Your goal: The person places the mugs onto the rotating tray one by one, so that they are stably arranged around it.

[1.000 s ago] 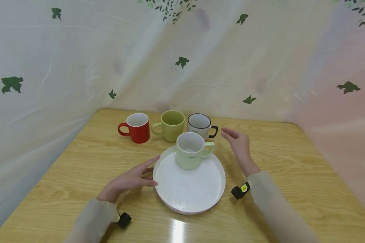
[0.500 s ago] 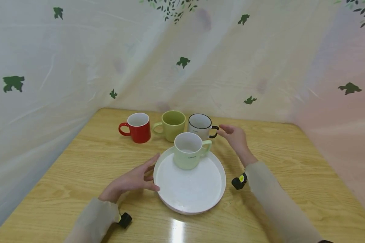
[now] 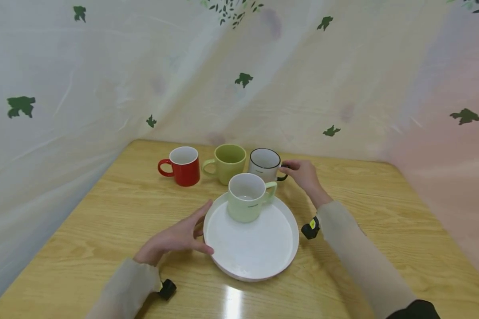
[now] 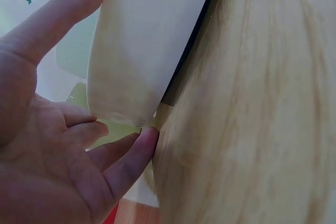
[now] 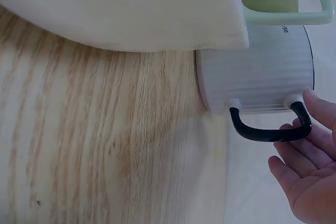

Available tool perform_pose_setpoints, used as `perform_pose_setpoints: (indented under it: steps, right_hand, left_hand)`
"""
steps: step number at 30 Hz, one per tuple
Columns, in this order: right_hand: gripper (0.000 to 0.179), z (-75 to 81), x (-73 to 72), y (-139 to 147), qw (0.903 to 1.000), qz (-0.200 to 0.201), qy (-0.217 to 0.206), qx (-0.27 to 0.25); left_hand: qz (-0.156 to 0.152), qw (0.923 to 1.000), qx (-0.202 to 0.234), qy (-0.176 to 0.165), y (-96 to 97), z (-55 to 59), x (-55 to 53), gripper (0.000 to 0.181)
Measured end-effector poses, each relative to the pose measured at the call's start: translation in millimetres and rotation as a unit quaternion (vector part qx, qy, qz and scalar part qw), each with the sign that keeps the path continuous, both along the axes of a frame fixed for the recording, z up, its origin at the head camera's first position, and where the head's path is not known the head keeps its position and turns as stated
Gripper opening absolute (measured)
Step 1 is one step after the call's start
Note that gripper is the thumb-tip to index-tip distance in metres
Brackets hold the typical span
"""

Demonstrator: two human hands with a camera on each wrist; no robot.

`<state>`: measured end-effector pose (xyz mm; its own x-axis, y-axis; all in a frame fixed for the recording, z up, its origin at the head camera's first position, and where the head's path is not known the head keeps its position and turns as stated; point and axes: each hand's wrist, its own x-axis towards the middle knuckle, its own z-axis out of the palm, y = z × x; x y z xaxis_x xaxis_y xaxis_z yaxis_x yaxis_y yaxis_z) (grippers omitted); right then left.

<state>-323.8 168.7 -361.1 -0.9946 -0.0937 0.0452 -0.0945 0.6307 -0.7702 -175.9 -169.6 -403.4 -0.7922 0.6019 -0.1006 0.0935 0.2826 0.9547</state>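
Toward the desk's (image 3: 104, 217) far edge, white mug (image 3: 264, 171) stands behind the tray (image 3: 255, 252). Right grip (image 3: 302, 173) has just reached its black handle (image 5: 268, 134); clamped or not, can't tell. Mug likely within grasp, not lifted. Left grip (image 3: 177, 235): fingers apart, against tray's left side.

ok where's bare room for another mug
Bare table: right of the right sleeve and left of the red mug; the near half of the tray. Crowded: its far side, by the pale green mug and white mug.
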Motion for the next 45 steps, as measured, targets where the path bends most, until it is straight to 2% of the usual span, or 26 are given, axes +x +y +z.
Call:
perform_pose_setpoints:
  steps: [9, 14, 20, 25, 33, 39, 45]
  right_hand:
    - [0.04, 0.6, -6.5, -3, 0.9997, 0.002, -0.008, 0.024]
    - [0.039, -1.6, -10.0, -3, 0.9994, 0.011, -0.008, 0.031]
    - [0.037, -4.6, -13.2, -2, 0.9995, 0.007, -0.009, 0.029]
    - [0.034, -4.1, -12.5, -4, 0.9994, 0.001, -0.001, 0.035]
    - [0.033, -4.4, -10.6, -6, 0.9992, -0.015, 0.002, 0.036]
    - [0.031, -3.7, -8.0, -3, 0.9993, -0.035, -0.008, 0.015]
    - [0.031, -3.0, -4.5, 1, 0.9985, -0.045, -0.008, 0.029]
  left_hand:
    - [0.001, 1.0, 0.01, -0.001, 2.2, -1.9, 0.7, 0.126]
    - [0.006, 1.0, -0.005, 0.006, 2.6, -2.2, 0.1, 0.125]
    - [-0.001, 0.9999, -0.002, 0.012, 3.7, -1.6, -1.1, 0.126]
    - [0.0, 0.9999, -0.009, 0.01, 4.0, -0.6, 0.4, 0.129]
    - [0.015, 0.9985, -0.048, 0.021, 6.1, -2.7, -1.0, 0.129]
    - [0.017, 0.9984, -0.048, 0.023, 6.5, -2.3, -1.4, 0.129]
    - [0.018, 0.9987, -0.043, 0.022, 6.4, -2.1, -1.0, 0.128]
